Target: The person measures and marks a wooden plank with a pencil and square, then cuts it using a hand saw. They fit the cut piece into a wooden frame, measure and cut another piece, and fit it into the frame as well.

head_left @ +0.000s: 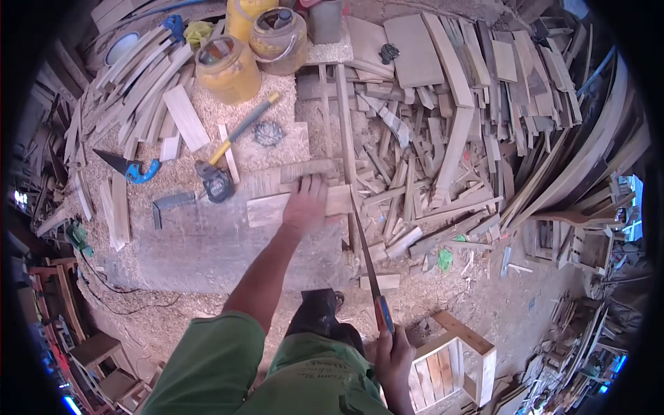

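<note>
My left hand (306,204) presses down flat, fingers stretched, on a pale wooden board (266,210) lying across the workbench (207,238). Its right end reaches past the bench's worn surface. My right hand (394,349) is wrapped round the blue and red handle of a handsaw (371,270). The long, narrow saw blade runs up and away, its far tip at the board's right end; whether the teeth touch the wood I cannot tell. Another plank (290,173) lies just beyond the board.
On the bench are a hammer (242,126), a tape measure (218,183), a try square (173,200) and a blue-handled saw (138,171). Yellow buckets (227,72) stand at the back. Offcuts (408,190) heap up at right; a wooden frame (477,366) lies near my right arm.
</note>
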### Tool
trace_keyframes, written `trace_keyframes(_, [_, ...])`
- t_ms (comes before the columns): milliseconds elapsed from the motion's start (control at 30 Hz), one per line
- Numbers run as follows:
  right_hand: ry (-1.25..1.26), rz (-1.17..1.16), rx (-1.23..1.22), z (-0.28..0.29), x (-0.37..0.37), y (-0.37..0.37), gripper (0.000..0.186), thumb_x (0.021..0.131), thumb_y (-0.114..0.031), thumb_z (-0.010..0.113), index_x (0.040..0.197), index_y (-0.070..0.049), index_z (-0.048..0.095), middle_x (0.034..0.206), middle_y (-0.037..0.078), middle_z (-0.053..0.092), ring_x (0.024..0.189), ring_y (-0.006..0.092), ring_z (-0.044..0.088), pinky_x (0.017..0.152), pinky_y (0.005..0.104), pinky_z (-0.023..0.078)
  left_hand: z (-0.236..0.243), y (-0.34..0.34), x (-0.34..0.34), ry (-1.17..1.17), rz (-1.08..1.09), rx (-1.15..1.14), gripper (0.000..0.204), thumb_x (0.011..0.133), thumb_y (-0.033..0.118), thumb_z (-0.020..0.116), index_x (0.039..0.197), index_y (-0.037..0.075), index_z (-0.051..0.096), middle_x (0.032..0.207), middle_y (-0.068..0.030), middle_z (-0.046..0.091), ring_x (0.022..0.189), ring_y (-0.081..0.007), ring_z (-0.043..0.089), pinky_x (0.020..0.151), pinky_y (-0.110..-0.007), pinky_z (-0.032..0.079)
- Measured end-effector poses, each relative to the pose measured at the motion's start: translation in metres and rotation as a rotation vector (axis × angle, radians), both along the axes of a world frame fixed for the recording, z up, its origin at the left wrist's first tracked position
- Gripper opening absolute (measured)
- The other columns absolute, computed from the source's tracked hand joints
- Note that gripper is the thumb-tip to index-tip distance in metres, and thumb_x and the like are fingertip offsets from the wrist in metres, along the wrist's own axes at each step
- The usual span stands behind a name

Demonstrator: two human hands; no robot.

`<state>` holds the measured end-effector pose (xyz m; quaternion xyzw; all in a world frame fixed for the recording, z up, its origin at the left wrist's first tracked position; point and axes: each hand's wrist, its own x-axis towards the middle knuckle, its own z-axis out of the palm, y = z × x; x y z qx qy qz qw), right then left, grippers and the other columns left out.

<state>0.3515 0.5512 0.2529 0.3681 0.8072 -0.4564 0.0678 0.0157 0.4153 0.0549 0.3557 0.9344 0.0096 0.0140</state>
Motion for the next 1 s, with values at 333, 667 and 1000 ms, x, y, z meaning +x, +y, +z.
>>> trace_keyframes(333, [0.196,0.121,0.073,-0.070,-0.111,0.018,0.038,0.117,-0.033,0.058,0.105,0.002,0.067,0.088,0.034,0.071,0.087,0.0577,0.070,0.072,0.0650,0.051,0.008,0.004,-0.007,-0.065,0.027,0.057,0.124,0.087,0.086,0.070,0.162,-0.010,0.049,0.162,-0.0265,0.052,0.152,-0.0423,0.044,0.127,-0.059,0.034])
trace_keyframes(667, [0.223,0.096,0.149,-0.102,-0.172,0.030,0.043,0.116,-0.039,0.062,0.100,0.001,0.066,0.087,0.032,0.071,0.085,0.0550,0.071,0.068,0.0619,0.052,0.007,0.015,-0.007,-0.058,0.001,0.016,0.129,0.088,0.086,0.069,0.168,-0.011,0.040,0.165,-0.0266,0.048,0.157,-0.0445,0.039,0.132,-0.061,0.028])
trace_keyframes(1000, [0.064,-0.048,0.090,-0.015,0.008,-0.009,0.037,0.113,-0.034,0.065,0.118,0.001,0.075,0.085,0.029,0.075,0.085,0.0515,0.077,0.074,0.0595,0.058,0.005,0.011,0.001,0.123,-0.029,0.084,0.121,0.090,0.083,0.069,0.161,-0.012,0.048,0.154,-0.0261,0.056,0.142,-0.0411,0.051,0.125,-0.058,0.036])
